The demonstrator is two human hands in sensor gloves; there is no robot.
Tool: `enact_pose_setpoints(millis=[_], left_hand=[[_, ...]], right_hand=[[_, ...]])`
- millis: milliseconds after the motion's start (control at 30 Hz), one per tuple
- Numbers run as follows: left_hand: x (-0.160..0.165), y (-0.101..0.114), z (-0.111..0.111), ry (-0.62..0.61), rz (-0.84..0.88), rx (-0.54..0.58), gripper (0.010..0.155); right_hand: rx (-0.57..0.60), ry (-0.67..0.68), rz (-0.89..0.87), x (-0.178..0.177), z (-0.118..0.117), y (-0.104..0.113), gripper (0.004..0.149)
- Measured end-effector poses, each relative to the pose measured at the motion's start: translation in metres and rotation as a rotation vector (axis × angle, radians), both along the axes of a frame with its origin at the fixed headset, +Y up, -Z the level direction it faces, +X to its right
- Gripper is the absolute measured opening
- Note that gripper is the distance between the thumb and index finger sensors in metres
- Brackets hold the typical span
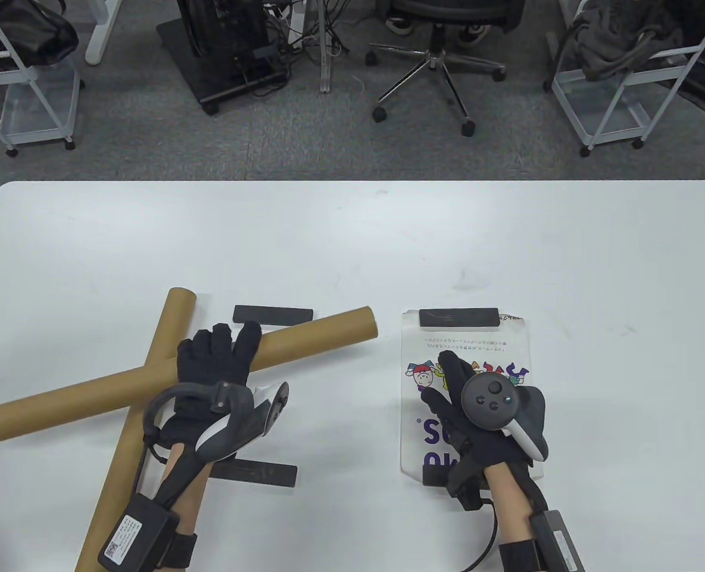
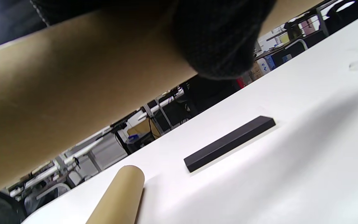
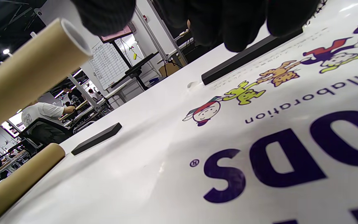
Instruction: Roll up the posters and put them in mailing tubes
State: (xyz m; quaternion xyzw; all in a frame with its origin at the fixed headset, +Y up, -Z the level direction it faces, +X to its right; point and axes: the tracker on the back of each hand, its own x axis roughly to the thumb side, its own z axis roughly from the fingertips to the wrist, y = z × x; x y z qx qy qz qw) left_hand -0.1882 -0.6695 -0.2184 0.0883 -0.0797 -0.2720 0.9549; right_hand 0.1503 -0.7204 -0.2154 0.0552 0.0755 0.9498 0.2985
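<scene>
A long cardboard mailing tube [image 1: 323, 333] lies slanted across a second tube [image 1: 168, 328]. My left hand [image 1: 227, 351] grips the long tube near its middle. In the left wrist view this tube [image 2: 57, 93] is above the table with a gloved finger [image 2: 219, 40] wrapped under it. A printed poster [image 1: 465, 351] lies flat on the right, with a black bar [image 1: 459, 317] on its far edge. My right hand [image 1: 448, 381] is over the poster's middle, fingers [image 3: 238, 28] spread above the print [image 3: 259, 140] and holding nothing.
A loose black bar [image 1: 273, 313] lies behind the tubes and another [image 1: 257, 473] lies by my left wrist. A further bar [image 1: 433, 475] sits at the poster's near edge. The second tube's end [image 2: 120, 196] lies on the white table [image 1: 352, 238].
</scene>
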Motion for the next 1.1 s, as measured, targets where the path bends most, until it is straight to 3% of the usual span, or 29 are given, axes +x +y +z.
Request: enact_pose_setpoints(millis=[167, 467, 700, 900, 1100], left_hand=[[-0.009, -0.015, 0.002, -0.008, -0.016, 0.002, 0.089], [-0.017, -0.016, 0.005, -0.006, 0.018, -0.008, 0.089], [-0.006, -0.015, 0.011, -0.057, 0.005, 0.006, 0.089], [0.009, -0.016, 0.017, -0.109, 0.031, -0.008, 0.089], [0.018, -0.018, 0.019, -0.139, -0.005, 0.011, 0.089]], right_hand=[[-0.002, -0.004, -0.007, 0.001, 0.0, 0.0, 0.074], [0.019, 0.016, -0.071, -0.014, -0.003, 0.01, 0.07], [0.069, 0.035, -0.121, -0.047, -0.008, 0.029, 0.07], [0.073, 0.033, -0.115, -0.06, -0.01, 0.026, 0.07], [0.191, -0.082, -0.078, -0.05, -0.009, 0.019, 0.047]])
